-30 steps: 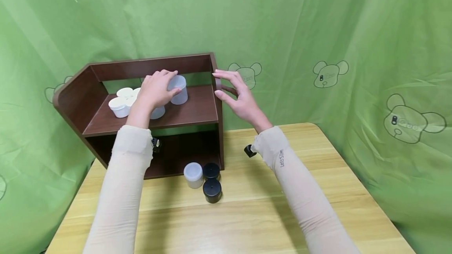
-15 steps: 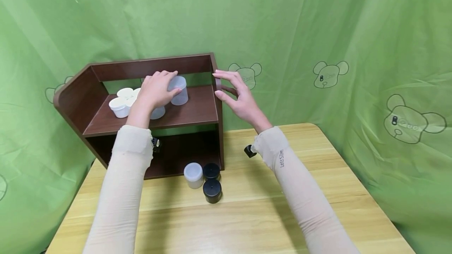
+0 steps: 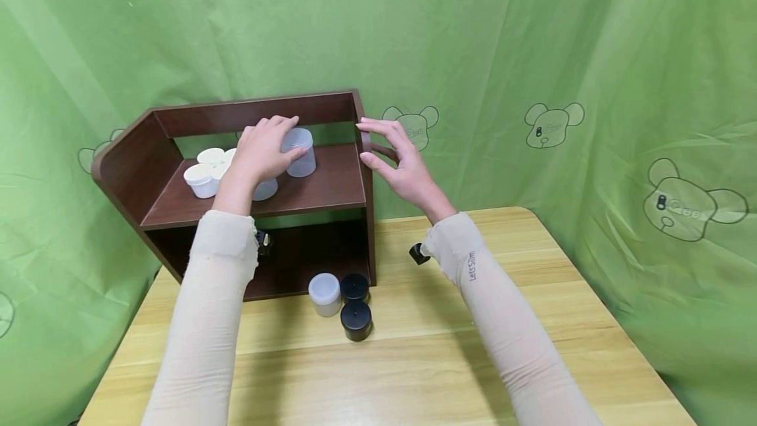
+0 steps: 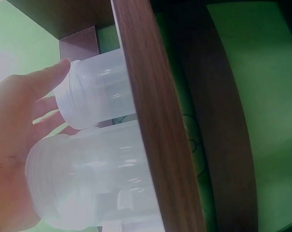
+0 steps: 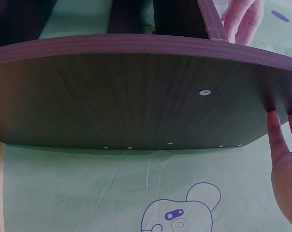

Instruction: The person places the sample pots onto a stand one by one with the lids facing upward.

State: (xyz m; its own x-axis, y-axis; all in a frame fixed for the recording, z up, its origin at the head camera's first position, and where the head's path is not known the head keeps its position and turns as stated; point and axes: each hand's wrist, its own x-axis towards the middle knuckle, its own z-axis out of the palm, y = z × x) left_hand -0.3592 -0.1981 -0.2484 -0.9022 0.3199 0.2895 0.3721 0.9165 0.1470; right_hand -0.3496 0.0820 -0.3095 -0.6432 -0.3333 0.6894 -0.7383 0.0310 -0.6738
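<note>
1. Gripping the clear jar [image 3: 303, 162] near its rim, the left hand [image 3: 258, 153] does best with light pressure; hard squeezing might flex it.
2. With the clear jar upright on the upper shelf [image 3: 334, 183], avoid bumping the nearer jar [image 3: 265, 190].
3. The right hand [image 3: 405, 163], fingers extended against the side panel [image 3: 368, 235], grasps nothing; gentle contact should suffice.

"What surrounds the work area?"

"From my station I see a creased, light-green fabric backdrop [image 3: 473, 51] across the far side and both flanks, printed with bear heads outlined in dark lines [image 3: 554, 125]."

"And the furniture?"

"I have a pale yellow wood-grain desk [image 3: 414, 360] with a rounded far corner; on it a dark brown wooden two-tier shelf unit [image 3: 334, 179], with a round silver screw head [image 5: 205, 92] set in its right outer side."

"Light?"

"I get soft white glare [image 3: 349, 406] on the near desk and blurred shadows [image 3: 266, 360]."
</note>
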